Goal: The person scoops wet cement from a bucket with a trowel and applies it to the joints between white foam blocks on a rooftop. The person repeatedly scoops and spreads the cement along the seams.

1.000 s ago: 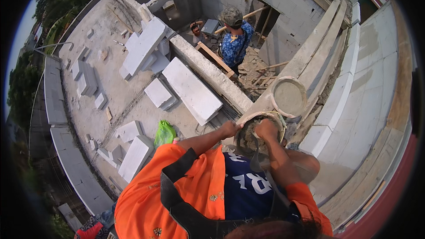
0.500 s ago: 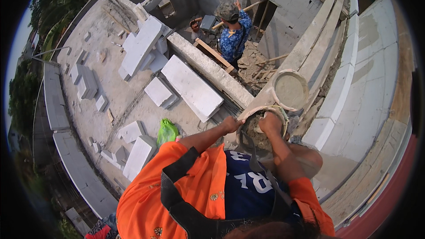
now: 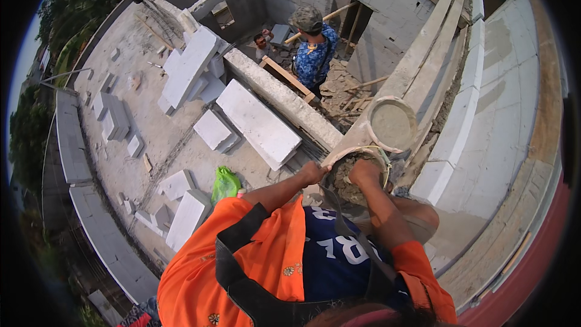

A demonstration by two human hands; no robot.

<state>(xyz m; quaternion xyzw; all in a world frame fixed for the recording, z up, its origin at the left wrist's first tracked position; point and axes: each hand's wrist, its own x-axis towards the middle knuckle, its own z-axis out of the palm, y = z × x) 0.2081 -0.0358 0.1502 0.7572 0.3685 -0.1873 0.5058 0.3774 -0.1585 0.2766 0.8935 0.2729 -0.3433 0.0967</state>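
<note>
My left hand is closed on the rim of a bucket holding lumpy grey mix. My right hand is curled down inside that bucket, in or just over the mix; what it holds is hidden. A second round bucket, with smooth grey slurry in it, stands just beyond, on the concrete ledge. A green plastic bag lies left of my left arm.
White blocks lie over the roof slab at left. A low concrete wall borders a drop, where a person in blue camouflage stands and another person is lower down. Planks and a block wall run along the right.
My right hand has shifted slightly within the bucket, while my left stays on the rim. The person in blue raised an arm half a second ago and has since lowered it.
</note>
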